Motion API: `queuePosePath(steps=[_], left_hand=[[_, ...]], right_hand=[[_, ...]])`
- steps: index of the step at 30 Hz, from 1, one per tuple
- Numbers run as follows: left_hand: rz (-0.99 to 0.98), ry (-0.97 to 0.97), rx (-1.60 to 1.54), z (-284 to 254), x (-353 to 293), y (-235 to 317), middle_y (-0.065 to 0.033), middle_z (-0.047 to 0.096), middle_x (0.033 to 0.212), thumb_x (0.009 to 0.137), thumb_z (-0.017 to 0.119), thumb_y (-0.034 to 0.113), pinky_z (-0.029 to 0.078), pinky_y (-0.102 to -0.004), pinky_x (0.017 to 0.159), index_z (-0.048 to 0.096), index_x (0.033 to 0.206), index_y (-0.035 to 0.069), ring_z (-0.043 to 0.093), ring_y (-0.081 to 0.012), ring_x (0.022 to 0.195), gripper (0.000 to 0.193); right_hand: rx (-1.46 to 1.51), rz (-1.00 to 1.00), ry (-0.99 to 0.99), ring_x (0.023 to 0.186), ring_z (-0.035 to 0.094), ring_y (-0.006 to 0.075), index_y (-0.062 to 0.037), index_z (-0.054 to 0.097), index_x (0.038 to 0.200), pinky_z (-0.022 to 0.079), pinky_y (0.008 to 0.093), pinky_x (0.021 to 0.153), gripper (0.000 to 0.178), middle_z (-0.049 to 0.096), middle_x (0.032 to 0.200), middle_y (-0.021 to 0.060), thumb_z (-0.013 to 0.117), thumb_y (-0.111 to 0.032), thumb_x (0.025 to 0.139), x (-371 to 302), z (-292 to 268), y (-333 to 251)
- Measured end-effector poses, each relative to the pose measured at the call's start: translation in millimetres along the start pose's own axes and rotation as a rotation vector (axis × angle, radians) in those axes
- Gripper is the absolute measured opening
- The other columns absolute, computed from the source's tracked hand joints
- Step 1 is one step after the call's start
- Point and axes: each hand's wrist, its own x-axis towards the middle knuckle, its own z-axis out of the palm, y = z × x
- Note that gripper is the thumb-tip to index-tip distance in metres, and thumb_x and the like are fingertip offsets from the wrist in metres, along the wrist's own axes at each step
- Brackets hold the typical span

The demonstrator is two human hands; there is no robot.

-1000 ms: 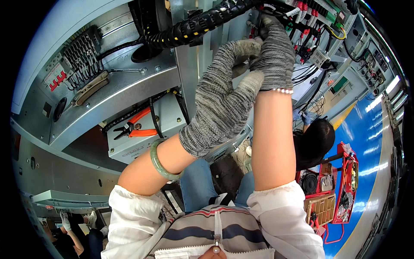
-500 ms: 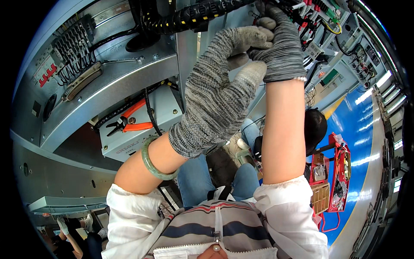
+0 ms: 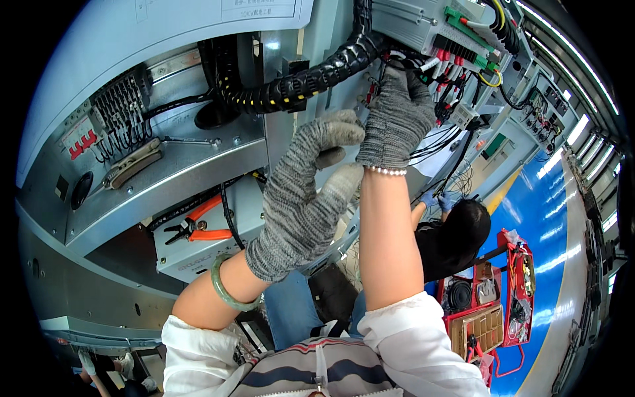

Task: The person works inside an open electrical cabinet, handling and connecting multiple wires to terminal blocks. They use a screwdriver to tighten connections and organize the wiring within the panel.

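Observation:
My right hand point(image 3: 399, 119), in a grey knit glove, reaches up among the wires below the cabinet's terminal blocks point(image 3: 463, 49). Its fingers look drawn together beside thin black wires point(image 3: 405, 61); what they grip, if anything, is hidden. Just left of it and lower, my left hand point(image 3: 304, 192), gloved alike, is held with fingers curved and thumb apart, nothing visible between them. Its fingertips come close to the right glove. Above both hands runs a thick black-wrapped cable bundle point(image 3: 301, 85) with yellow marks. Red and white wire ends point(image 3: 450, 61) hang by the terminals.
Orange-handled pliers point(image 3: 198, 225) lie on a grey box point(image 3: 248, 231) at the left. A wrench point(image 3: 192, 141) and a folded tan-handled tool point(image 3: 135, 164) rest on the metal ledge point(image 3: 178, 178). At right, a person point(image 3: 456, 235) works near a red cart point(image 3: 512, 291).
The view has shifted, showing more of the cable bundle and terminals. Both hands sit lower and farther left in the picture. The other person's blue-gloved hands have come into sight.

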Motion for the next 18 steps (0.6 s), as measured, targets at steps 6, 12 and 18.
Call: queuePosePath(steps=[6,12,18], left_hand=[[0.026,-0.008,0.028,-2,0,-3,-0.0115,0.055,0.132,0.087,0.064,0.010,0.044,-0.0338,0.098,0.060,0.119,0.007,0.055,-0.0213,0.119,0.032],[0.058,0.007,0.070,-6,1,-5,-0.0128,0.055,0.132,0.087,0.064,0.011,0.045,-0.0338,0.097,0.061,0.117,0.006,0.056,-0.0213,0.116,0.030],[0.049,0.008,0.073,-12,1,0,-0.0151,0.054,0.133,0.086,0.062,0.011,0.042,-0.0357,0.100,0.060,0.116,0.004,0.054,-0.0218,0.118,0.030]], right_hand=[[-0.228,-0.159,0.085,0.064,0.061,0.0107,0.0040,0.069,0.095,0.050,0.0256,0.056,0.026,0.069,0.081,0.0090,0.071,-0.021,0.088,1,0,8],[-0.280,-0.212,0.074,0.068,0.061,0.0115,0.0028,0.070,0.096,0.051,0.0271,0.063,0.023,0.070,0.081,0.0085,0.070,-0.018,0.087,-1,1,12],[-0.273,-0.268,0.049,0.068,0.060,0.0109,0.0004,0.071,0.098,0.049,0.0263,0.068,0.025,0.070,0.080,0.0060,0.073,-0.020,0.085,0,-1,16]])
